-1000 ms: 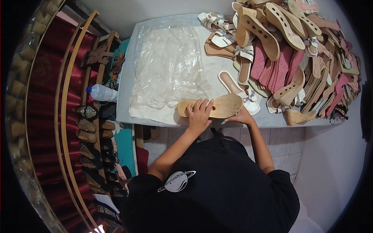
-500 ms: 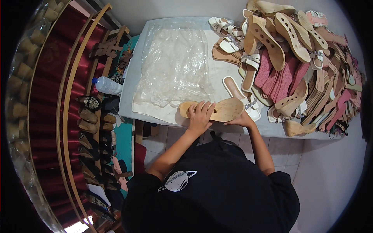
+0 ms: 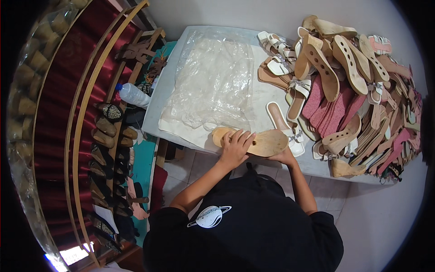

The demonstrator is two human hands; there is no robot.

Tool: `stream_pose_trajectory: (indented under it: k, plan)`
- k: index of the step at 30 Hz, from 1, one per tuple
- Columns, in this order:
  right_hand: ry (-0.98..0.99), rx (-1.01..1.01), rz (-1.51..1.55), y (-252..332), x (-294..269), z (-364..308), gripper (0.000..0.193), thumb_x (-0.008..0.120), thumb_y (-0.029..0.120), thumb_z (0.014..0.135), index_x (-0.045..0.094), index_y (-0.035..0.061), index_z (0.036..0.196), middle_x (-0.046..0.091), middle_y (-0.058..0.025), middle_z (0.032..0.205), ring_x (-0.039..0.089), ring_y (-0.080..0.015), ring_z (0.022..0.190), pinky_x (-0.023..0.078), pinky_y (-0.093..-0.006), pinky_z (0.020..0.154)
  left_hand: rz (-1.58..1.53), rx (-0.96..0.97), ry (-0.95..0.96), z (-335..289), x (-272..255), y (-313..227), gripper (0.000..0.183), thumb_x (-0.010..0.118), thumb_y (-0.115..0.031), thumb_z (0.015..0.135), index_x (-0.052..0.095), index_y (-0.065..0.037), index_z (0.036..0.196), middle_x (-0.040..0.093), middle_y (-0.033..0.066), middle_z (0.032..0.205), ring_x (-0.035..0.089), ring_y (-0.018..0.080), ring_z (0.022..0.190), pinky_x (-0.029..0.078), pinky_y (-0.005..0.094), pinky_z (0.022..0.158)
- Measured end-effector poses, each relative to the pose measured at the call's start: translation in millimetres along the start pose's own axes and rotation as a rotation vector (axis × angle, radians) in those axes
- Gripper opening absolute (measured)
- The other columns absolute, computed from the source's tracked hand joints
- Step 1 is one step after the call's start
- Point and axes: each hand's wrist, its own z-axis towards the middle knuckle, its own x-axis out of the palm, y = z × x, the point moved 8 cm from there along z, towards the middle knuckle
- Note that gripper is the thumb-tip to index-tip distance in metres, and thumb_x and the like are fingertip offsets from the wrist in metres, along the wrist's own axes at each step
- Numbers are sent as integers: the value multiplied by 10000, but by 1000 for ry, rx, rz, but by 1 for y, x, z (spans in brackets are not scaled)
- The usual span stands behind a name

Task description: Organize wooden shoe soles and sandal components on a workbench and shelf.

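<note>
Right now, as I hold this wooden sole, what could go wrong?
If the left hand's grip slips, the wooden sole might drop past the table's near edge onto the floor. Its right end could knock the white sandal beside it. The piled soles overlap and may slide if bumped.

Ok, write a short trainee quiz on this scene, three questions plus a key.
1. True or false: the left hand lies over part of the wooden sole.
2. Choose: the cap on the bottle is A) red, B) blue, C) white.
3. Fill in: the clear plastic sheet lies to the ____ of the footwear pile.
Key: 1 true; 2 B; 3 left.
</note>
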Motion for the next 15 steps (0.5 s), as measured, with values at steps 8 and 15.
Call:
stream_pose_trajectory:
  k: [8, 15]
  plan:
    - [29, -15, 38, 17, 13, 9, 1049, 871, 96, 469, 273, 41, 1330, 468, -67, 1236, 469, -187, 1137, 406, -343, 955, -285, -40, -208, -9, -65, 21, 723, 667, -537, 630, 511, -148, 1218, 444, 73, 1298, 399, 268, 1182, 223, 479, 979]
    - [11, -75, -36, 40, 35, 22, 931, 861, 107, 491, 343, 34, 1261, 478, -57, 1170, 476, -166, 1092, 395, -313, 938, -56, -296, -579, -54, -100, 169, 244, 613, -65, 681, 626, -130, 915, 547, 58, 1165, 429, 279, 1158, 273, 425, 973]
